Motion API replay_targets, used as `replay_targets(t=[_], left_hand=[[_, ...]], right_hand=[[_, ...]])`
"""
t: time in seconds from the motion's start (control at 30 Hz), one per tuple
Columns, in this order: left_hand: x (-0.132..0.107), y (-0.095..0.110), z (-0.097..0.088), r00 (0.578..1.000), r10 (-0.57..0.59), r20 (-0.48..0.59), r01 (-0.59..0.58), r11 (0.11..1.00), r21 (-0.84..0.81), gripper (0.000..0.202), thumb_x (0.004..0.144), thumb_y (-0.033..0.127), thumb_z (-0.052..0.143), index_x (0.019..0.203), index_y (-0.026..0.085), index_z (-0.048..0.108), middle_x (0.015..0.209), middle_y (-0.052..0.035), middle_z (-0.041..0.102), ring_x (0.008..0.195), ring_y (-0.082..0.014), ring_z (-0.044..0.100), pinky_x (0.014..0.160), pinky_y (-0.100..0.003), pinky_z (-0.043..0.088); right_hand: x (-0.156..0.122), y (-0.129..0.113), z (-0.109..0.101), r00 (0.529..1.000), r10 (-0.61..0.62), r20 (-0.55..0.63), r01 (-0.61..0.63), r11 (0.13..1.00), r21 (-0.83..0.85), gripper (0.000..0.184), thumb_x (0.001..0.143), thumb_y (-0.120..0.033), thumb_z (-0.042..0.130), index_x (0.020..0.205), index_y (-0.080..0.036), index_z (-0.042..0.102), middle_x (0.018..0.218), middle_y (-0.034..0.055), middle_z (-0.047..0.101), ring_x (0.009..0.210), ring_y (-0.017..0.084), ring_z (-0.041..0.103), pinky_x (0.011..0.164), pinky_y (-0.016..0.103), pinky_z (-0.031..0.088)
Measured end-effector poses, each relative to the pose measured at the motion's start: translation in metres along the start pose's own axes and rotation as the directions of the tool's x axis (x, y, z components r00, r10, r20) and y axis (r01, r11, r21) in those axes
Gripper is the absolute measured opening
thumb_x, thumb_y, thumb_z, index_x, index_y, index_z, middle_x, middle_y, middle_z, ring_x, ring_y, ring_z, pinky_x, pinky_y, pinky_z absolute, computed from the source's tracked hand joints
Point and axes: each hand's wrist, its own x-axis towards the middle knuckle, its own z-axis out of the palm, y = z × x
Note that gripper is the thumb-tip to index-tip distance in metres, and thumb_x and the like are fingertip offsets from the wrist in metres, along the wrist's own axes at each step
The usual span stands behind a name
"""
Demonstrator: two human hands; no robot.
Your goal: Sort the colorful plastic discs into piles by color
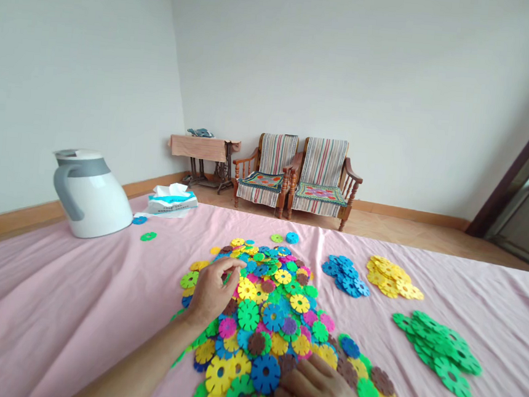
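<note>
Spotting a big mixed pile of notched plastic discs (266, 322) in the middle of the pink cloth (97, 307), right in front of the person. So what are the hands up to?

– Left hand (213, 288) is over the left side of the pile, thumb and index finger curved round with the tips almost together. Can't tell if there's a disc pinched in there tbh.

– And the right hand (321, 392)?

– Down at the near right edge of the pile, fingers half curled and resting on the discs. The fingertips are mostly hidden, so no clue if it's got hold of one.

– Any order to the rest of it?

– Yep, off to the right there are single-colour heaps: a blue heap (345, 275) nearest the far part of the pile, a yellow heap (390, 276) just beside it, and a green heap (437, 343) closer to the person.

– Strays?

– A lime disc (273, 238) and a blue disc (287, 238) side by side just past the far edge. Another pair, one green (144, 237), one blue, lie over on the left near the white insulated jug (104, 206) and the tissue pack (174, 204).
</note>
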Motion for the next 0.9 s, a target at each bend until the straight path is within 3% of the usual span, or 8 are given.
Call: replay_targets(t=[0.1, 0.23, 0.33, 0.43, 0.53, 0.7, 0.8, 0.9], left_hand=[[0.0, 0.0, 0.0, 1.0, -0.006, 0.009, 0.006, 1.0, 0.0, 0.02, 0.084, 0.018, 0.05, 0.087, 0.018, 0.07, 0.078, -0.0025, 0.072, 0.071, -0.0169, 0.068, 0.068, -0.026, 0.053], [0.0, -0.002, 0.0, 1.0, -0.005, 0.015, 0.004, 1.0, 0.003, 0.021, 0.084, 0.017, 0.05, 0.087, 0.017, 0.07, 0.083, -0.004, 0.072, 0.074, -0.0176, 0.068, 0.07, -0.027, 0.054], [-0.001, -0.001, 0.001, 0.998, 0.042, 0.039, -0.042, 0.999, 0.003, 0.02, 0.085, 0.016, 0.05, 0.088, 0.018, 0.07, 0.087, -0.0047, 0.072, 0.082, -0.0188, 0.067, 0.076, -0.03, 0.053], [-0.003, 0.006, 0.002, 0.989, 0.104, 0.108, -0.101, 0.994, -0.026, 0.02, 0.087, 0.016, 0.05, 0.091, 0.019, 0.069, 0.091, -0.0051, 0.072, 0.089, -0.019, 0.066, 0.082, -0.031, 0.051], [-0.007, 0.02, 0.0, 0.952, 0.164, 0.259, -0.152, 0.986, -0.065, 0.018, 0.089, 0.019, 0.051, 0.093, 0.021, 0.069, 0.095, -0.0043, 0.071, 0.094, -0.0184, 0.065, 0.086, -0.031, 0.05], [-0.02, 0.045, -0.031, 0.822, 0.243, 0.515, -0.247, 0.967, -0.062, 0.022, 0.088, 0.036, 0.06, 0.106, 0.026, 0.067, 0.115, -0.0045, 0.067, 0.112, -0.0233, 0.058, 0.1, -0.039, 0.043], [-0.033, 0.054, -0.061, 0.668, 0.311, 0.676, -0.382, 0.923, -0.047, 0.066, 0.075, 0.052, 0.07, 0.134, 0.031, 0.049, 0.14, -0.0076, 0.05, 0.127, -0.0314, 0.045, 0.107, -0.049, 0.035], [-0.045, 0.06, -0.079, 0.501, 0.388, 0.774, -0.533, 0.842, -0.077, 0.08, 0.078, 0.046, 0.069, 0.146, 0.035, 0.028, 0.151, -0.0077, 0.032, 0.134, -0.0338, 0.036, 0.108, -0.053, 0.032]], right_hand=[[0.005, 0.003, -0.007, 0.997, 0.018, -0.069, -0.018, 1.0, -0.005, 0.035, 0.095, -0.015, 0.034, 0.065, -0.021, 0.05, 0.056, -0.002, 0.054, 0.051, 0.012, 0.051, 0.049, 0.027, 0.032], [0.008, 0.003, -0.014, 0.991, 0.098, 0.096, -0.102, 0.994, 0.041, 0.026, 0.098, -0.025, 0.035, 0.085, -0.021, 0.057, 0.072, -0.0001, 0.062, 0.064, 0.014, 0.056, 0.058, 0.026, 0.038], [0.008, 0.0, -0.006, 1.0, 0.023, 0.003, -0.023, 1.0, 0.021, 0.027, 0.099, -0.024, 0.033, 0.094, -0.022, 0.059, 0.074, -0.0016, 0.064, 0.063, 0.013, 0.056, 0.059, 0.026, 0.038], [0.009, -0.002, 0.008, 0.997, 0.016, -0.074, -0.017, 1.0, -0.014, 0.025, 0.098, -0.025, 0.036, 0.092, -0.022, 0.061, 0.074, -0.0016, 0.064, 0.063, 0.013, 0.055, 0.058, 0.026, 0.038], [0.011, 0.002, 0.013, 0.996, 0.074, -0.04, -0.076, 0.997, -0.031, 0.02, 0.092, -0.036, 0.048, 0.095, -0.022, 0.063, 0.076, 0.0001, 0.065, 0.064, 0.015, 0.056, 0.059, 0.027, 0.041], [0.012, 0.016, -0.019, 0.929, 0.303, 0.215, -0.313, 0.949, 0.017, 0.021, 0.083, -0.024, 0.061, 0.103, -0.024, 0.063, 0.091, 0.0015, 0.068, 0.081, 0.018, 0.062, 0.074, 0.03, 0.05], [-0.01, 0.027, -0.039, 0.917, 0.285, 0.28, -0.302, 0.953, 0.017, 0.044, 0.082, -0.038, 0.063, 0.122, -0.023, 0.056, 0.113, 0.0077, 0.067, 0.099, 0.023, 0.063, 0.082, 0.033, 0.052], [-0.048, 0.037, -0.038, 0.945, 0.22, 0.242, -0.183, 0.969, -0.165, 0.066, 0.084, -0.049, 0.059, 0.142, -0.027, 0.037, 0.129, 0.0108, 0.06, 0.112, 0.03, 0.059, 0.082, 0.039, 0.054]])
